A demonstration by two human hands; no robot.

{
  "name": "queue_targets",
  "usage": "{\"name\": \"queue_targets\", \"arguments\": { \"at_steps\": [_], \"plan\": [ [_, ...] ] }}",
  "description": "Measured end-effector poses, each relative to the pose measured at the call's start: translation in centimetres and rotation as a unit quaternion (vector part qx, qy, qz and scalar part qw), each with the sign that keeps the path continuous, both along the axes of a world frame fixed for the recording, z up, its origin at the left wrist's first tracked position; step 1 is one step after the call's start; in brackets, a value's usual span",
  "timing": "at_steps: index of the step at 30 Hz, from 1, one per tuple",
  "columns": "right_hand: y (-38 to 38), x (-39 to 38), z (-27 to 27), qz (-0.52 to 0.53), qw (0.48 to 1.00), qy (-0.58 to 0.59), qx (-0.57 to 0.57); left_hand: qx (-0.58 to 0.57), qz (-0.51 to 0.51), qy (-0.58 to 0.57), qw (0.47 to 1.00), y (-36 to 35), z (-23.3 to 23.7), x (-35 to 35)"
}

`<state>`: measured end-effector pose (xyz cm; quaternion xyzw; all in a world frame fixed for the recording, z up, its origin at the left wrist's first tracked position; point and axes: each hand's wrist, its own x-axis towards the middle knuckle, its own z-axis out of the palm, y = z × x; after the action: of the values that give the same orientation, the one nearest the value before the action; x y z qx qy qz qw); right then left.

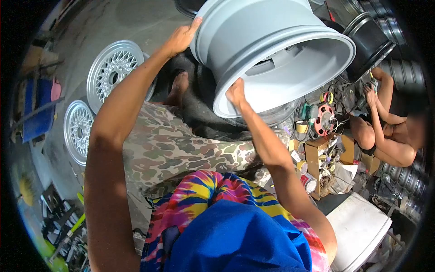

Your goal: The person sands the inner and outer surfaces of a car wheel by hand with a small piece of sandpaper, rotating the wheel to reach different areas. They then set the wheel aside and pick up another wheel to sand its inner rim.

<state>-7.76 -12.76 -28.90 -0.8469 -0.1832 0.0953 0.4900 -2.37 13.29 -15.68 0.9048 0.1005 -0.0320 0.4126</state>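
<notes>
A large light-grey wheel rim (253, 38) is tilted on its side at the top centre, its hollow barrel facing right and toward me. My left hand (183, 38) grips its outer edge at the left, fingers partly hidden behind the lip. Lower down, my right hand (236, 92) is closed over the near lip of the barrel, its fingertips out of sight. Beneath the rim lies a black tire (201, 90), with a bare foot (177, 86) beside it. What the rim rests on cannot be fully seen.
Two silver mesh-spoke wheels (108, 77) (79, 131) stand at left. Right of me, a cardboard box (317, 181) holds clutter near a red reel (324, 120) and a white panel (358, 226). Another person (389, 122) sits at right by a black rim (369, 47).
</notes>
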Motion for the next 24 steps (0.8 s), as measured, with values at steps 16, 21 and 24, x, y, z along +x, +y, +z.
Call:
{"name": "queue_targets", "arguments": {
  "at_steps": [16, 21, 24],
  "plan": [
    [-13.5, -1.4, -3.2, 0.009, 0.977, -0.073, -0.199, -0.064, 0.042, -0.067, 0.995, -1.8, -1.2, -1.4],
    [-2.6, -10.3, 13.5, -0.095, 0.958, 0.186, 0.195, -0.076, 0.009, -0.011, 0.997, -1.1, -1.4, -0.5],
    [-1.5, -11.2, 17.5, -0.129, 0.925, 0.191, 0.301, -0.014, -0.012, -0.036, 0.999, -1.5, 1.5, 1.1]
  ]
}}
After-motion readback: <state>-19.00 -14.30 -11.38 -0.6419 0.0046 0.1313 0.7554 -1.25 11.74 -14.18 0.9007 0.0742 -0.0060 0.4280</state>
